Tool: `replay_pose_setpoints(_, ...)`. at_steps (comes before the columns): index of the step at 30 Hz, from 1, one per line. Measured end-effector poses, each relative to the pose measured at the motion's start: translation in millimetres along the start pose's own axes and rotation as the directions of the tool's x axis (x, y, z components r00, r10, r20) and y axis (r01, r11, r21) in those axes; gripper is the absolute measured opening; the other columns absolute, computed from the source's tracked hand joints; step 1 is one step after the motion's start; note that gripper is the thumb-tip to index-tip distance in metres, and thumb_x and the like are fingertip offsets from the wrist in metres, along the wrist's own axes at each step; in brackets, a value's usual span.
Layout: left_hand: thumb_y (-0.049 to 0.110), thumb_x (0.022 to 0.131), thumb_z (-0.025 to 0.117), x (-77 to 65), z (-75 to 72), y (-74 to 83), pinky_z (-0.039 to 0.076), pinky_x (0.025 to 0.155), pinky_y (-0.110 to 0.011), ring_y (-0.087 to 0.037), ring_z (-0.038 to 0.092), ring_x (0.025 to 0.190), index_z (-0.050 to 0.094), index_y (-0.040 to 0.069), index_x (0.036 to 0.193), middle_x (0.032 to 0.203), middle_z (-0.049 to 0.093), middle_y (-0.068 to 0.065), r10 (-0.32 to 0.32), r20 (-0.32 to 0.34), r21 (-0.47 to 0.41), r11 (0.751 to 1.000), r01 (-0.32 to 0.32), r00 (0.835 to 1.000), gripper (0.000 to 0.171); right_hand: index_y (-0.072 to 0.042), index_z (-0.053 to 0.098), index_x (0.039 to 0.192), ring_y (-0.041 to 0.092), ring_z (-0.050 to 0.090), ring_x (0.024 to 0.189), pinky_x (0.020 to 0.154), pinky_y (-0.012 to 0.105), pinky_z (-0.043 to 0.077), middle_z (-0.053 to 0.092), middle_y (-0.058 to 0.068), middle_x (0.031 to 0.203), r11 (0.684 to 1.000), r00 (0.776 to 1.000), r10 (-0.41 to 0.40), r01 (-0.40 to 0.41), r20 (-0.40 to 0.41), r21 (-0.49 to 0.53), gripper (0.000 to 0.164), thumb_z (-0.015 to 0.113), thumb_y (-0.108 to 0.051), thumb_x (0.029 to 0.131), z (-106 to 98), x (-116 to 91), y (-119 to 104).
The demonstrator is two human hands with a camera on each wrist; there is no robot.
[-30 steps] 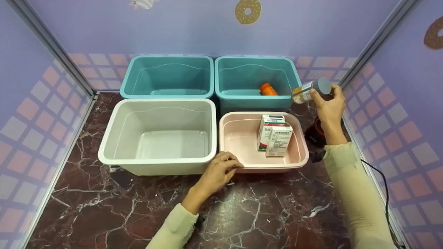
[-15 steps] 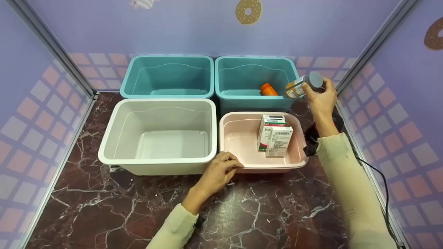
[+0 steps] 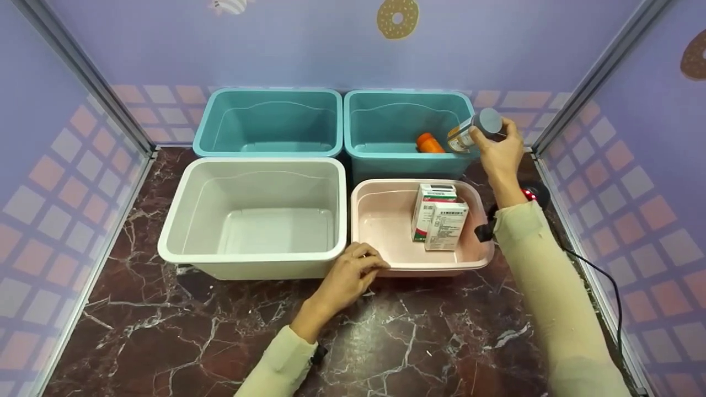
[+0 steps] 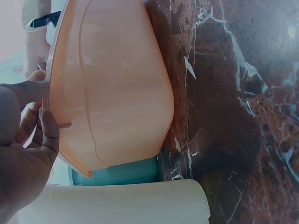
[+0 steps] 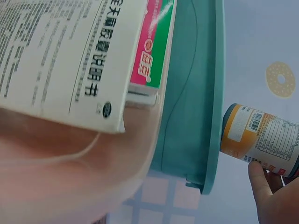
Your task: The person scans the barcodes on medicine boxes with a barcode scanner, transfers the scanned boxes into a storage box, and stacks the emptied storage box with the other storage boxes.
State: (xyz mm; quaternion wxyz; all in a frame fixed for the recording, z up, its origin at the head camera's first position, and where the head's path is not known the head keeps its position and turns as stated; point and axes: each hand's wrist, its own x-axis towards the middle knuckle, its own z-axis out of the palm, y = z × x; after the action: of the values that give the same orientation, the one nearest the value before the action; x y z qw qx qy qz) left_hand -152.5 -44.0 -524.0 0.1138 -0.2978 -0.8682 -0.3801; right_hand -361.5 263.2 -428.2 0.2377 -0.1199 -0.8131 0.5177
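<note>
My right hand [image 3: 503,154] grips a pill bottle [image 3: 461,135] with a dark grey cap and an orange-and-white printed label. The bottle is tilted, its base low over the right corner of the right blue bin [image 3: 405,164]. Inside that bin lies an orange bottle [image 3: 429,144]. My left hand [image 3: 348,275] pinches the front rim of the pink bin [image 3: 380,231] near its left corner; the left wrist view shows the thumb and fingers [image 4: 49,128] at either side of the rim. Two medicine boxes [image 3: 445,226] stand upright in the pink bin, one partly hiding the other.
A white bin [image 3: 251,257] stands left of the pink one, and another blue bin [image 3: 265,154] is behind it. Under my right forearm is a dark object [image 3: 534,194] with a red light; a black cable [image 3: 612,281] runs along the right wall.
My right hand has carried the bottle left and slightly upward in the picture, from beside the right blue bin to over its right corner. The left hand stays on the pink rim.
</note>
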Motion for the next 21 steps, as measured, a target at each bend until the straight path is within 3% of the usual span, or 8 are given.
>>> replay_pose_setpoints(12, 0.009, 0.09, 0.071, -0.5, 0.5, 0.1, 0.051, 0.093, -0.028, -0.018, 0.058, 0.102, 0.078, 0.016, 0.099, 0.1, 0.066, 0.003, 0.014, -0.011, 0.005, 1.0, -0.014, 1.0, 0.014, -0.01, 0.058, 0.132, 0.018, 0.057, 0.115, 0.102, 0.027, 0.044, 0.064, 0.011, 0.125, 0.998, 0.995, 0.048, -0.046, 0.083, -0.031, 0.061, 0.081, -0.031, 0.08, 14.2, 1.0, 0.6)
replay_pose_setpoints(21, 0.007, 0.088, 0.072, -1.8, 0.7, 1.8, 0.051, 0.095, -0.03, -0.018, 0.058, 0.103, 0.078, 0.016, 0.1, 0.101, 0.066, 0.002, 0.005, -0.004, 0.003, 1.0, -0.005, 1.0, 0.016, -0.008, 0.057, 0.134, 0.022, 0.057, 0.119, 0.107, 0.033, 0.043, 0.064, 0.013, 0.129, 0.99, 0.989, 0.033, -0.012, 0.145, -0.144, 0.063, 0.079, -0.034, 0.081, 19.3, -1.1, 1.7)
